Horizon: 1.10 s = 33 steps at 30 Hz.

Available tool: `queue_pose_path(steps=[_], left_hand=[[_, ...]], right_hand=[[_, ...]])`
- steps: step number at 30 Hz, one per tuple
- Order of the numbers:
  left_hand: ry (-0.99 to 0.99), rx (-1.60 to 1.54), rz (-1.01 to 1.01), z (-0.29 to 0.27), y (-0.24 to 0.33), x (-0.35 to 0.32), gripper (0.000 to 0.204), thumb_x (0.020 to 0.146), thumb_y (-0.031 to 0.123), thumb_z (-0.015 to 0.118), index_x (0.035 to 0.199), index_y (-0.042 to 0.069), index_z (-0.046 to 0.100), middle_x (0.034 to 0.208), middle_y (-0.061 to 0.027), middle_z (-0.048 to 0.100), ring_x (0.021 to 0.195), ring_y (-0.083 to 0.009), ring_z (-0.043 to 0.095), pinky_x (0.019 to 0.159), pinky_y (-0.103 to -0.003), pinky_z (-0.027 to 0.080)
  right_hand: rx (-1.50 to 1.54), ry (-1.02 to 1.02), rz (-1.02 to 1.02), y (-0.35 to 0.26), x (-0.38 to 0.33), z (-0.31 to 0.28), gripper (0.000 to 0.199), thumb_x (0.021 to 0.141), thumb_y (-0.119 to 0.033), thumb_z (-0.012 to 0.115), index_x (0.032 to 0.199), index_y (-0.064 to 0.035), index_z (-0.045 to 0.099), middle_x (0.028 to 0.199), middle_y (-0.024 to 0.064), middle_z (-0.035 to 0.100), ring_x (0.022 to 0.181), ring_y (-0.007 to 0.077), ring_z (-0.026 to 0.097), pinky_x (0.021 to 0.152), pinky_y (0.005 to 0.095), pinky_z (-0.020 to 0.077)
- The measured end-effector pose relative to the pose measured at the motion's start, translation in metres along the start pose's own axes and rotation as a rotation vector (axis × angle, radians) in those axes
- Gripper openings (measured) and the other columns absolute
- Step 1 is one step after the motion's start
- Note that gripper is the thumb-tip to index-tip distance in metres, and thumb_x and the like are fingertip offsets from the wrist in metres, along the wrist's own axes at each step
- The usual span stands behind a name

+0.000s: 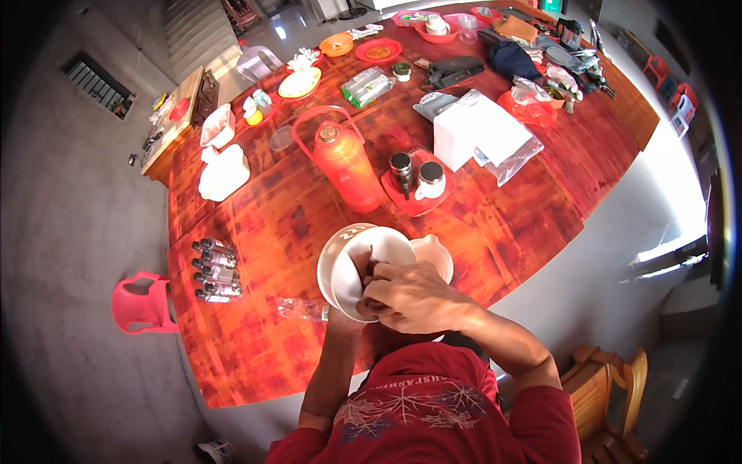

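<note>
At the table's near edge I hold a white bowl (396, 244), tilted toward me, with what looks like a second white rim nested behind it. My left hand (350, 318) supports it from below and behind; most of its fingers are hidden by the bowl. My right hand (410, 292) reaches over the rim into the bowl, fingers curled and pinched together. Something dark shows at the fingertips, too small to name. Just right of the bowl is a pale pinkish bowl (435, 255), partly covered by my hand. A clear plastic wrapper (300, 308) lies left of my left wrist.
A red thermos (345, 166) stands beyond the bowl, beside a red tray (438, 199) with two lidded mugs. Small dark-capped bottles (216, 269) lie at left. A white box (456, 135) and plastic bags are at right; dishes and clutter fill the far side. A wooden chair (607, 394) stands at right.
</note>
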<state>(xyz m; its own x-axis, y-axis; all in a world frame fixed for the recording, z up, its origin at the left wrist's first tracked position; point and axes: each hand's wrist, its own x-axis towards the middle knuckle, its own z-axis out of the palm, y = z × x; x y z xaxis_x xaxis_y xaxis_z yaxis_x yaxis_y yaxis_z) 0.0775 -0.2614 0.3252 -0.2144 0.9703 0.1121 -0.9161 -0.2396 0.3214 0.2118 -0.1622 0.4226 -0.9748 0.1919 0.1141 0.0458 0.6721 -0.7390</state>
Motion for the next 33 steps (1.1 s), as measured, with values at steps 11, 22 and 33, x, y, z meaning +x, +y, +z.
queue_pose_path(steps=[11, 22, 33], left_hand=[[-0.120, 0.400, 0.278, -0.003, 0.008, 0.014, 0.032, 0.096, 0.028, 0.037, 0.120, 0.009, 0.045, 0.119, -0.0039, 0.050, 0.113, -0.0175, 0.046, 0.096, -0.032, 0.037], [-0.061, 0.174, -0.019, 0.017, 0.006, -0.016, 0.042, 0.092, 0.032, 0.045, 0.120, 0.001, 0.044, 0.110, -0.0130, 0.054, 0.095, -0.0241, 0.056, 0.075, -0.038, 0.049], [0.051, 0.111, -0.038, 0.044, 0.006, 0.005, 0.049, 0.093, 0.036, 0.043, 0.131, 0.004, 0.041, 0.131, -0.0115, 0.047, 0.118, -0.0242, 0.049, 0.098, -0.039, 0.043]], right_hand=[[-0.016, 0.537, -0.203, -0.018, 0.015, 0.023, 0.053, 0.062, -0.004, 0.064, 0.115, -0.0042, 0.058, 0.126, 0.0128, 0.048, 0.110, 0.0312, 0.045, 0.087, 0.0365, 0.0466], [0.011, -0.037, -0.382, -0.019, -0.002, -0.003, 0.020, 0.068, -0.005, 0.065, 0.088, -0.0037, 0.064, 0.112, 0.0052, 0.054, 0.109, 0.0259, 0.047, 0.081, 0.0371, 0.0474], [-0.467, 0.551, -0.290, -0.011, 0.000, 0.003, 0.039, 0.068, -0.006, 0.062, 0.107, -0.0004, 0.058, 0.113, 0.0144, 0.052, 0.100, 0.0310, 0.052, 0.076, 0.0376, 0.0497]])
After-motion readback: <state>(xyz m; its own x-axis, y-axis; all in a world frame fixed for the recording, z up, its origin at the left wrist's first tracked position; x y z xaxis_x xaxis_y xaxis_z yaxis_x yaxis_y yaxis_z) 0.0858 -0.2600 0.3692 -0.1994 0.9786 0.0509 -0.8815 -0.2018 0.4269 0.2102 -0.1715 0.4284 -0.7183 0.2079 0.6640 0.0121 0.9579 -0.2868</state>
